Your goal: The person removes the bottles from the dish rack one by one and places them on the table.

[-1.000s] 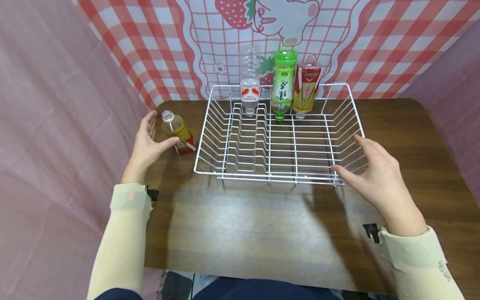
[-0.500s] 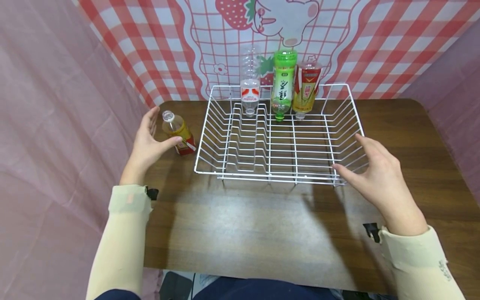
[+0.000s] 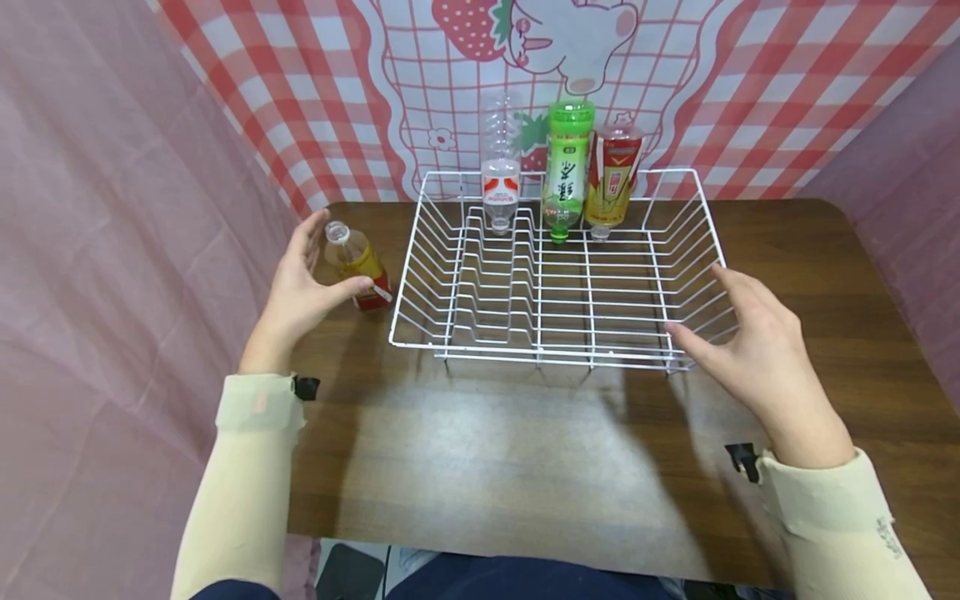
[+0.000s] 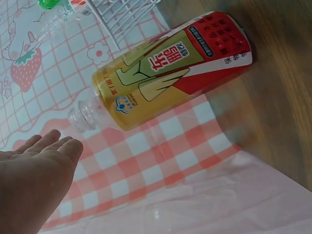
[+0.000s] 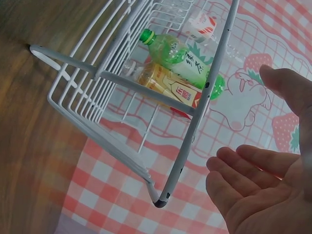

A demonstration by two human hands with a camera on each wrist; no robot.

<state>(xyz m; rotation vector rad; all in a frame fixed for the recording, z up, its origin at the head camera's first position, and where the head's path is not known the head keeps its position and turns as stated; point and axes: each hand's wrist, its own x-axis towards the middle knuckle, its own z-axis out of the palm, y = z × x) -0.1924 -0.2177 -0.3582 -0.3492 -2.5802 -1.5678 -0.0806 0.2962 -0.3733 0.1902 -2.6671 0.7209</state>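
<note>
My left hand (image 3: 292, 296) is beside a yellow-and-red-labelled plastic bottle (image 3: 358, 265), its fingers extended on the far side and the thumb overlapping the label in the head view. In the left wrist view that bottle (image 4: 165, 73) stands uncapped on the table, with space between its neck and my fingertips (image 4: 73, 148). My right hand (image 3: 761, 358) is held with thumb and fingers spread at the right end of a white wire dish rack (image 3: 539, 351). The right wrist view shows that hand (image 5: 263, 180) holding nothing, apart from the rack's rim.
Three bottles stand neck-down along the rack's back: a clear one (image 3: 499, 185), a green one (image 3: 567, 162) with a green cap, and a red-and-yellow-labelled one (image 3: 615, 177). A checked cloth (image 3: 300, 108) hangs behind the wooden table (image 3: 480, 467); a pink curtain (image 3: 97, 275) hangs at the left.
My left hand has shifted slightly to the right, its thumb reaching further across the bottle in the head view. The right hand, rack and bottles look almost unchanged.
</note>
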